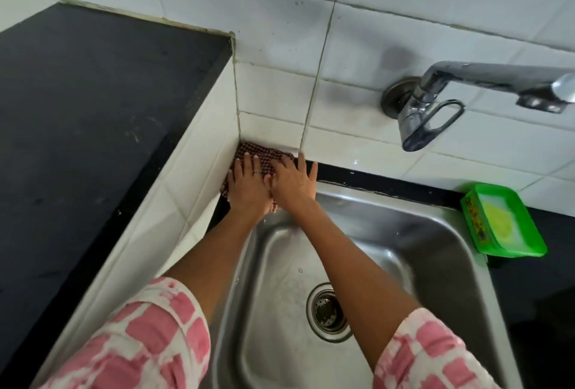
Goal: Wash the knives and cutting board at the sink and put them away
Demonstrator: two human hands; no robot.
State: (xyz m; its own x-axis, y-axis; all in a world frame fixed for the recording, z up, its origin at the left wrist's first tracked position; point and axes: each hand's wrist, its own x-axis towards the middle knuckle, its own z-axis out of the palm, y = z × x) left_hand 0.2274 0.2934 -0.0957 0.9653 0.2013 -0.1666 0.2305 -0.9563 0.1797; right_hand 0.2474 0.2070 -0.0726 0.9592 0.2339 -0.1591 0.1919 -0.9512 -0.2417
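Observation:
Both my hands lie flat, side by side, on a brown checked cloth (261, 152) in the far left corner behind the steel sink (389, 233). My left hand (249, 185), with a ring on one finger, presses the cloth's left part with fingers spread. My right hand (292, 182) covers its right part, fingers spread toward the tiled wall. Neither hand grips anything. No knife or cutting board is in view. The sink basin is wet and holds nothing but its drain (328, 311).
A chrome wall tap (435, 99) juts out above the sink at the right. A green tray with yellow soap (501, 224) sits on the dark counter right of the sink. A raised black counter (93, 115) with a white tiled side lies to the left.

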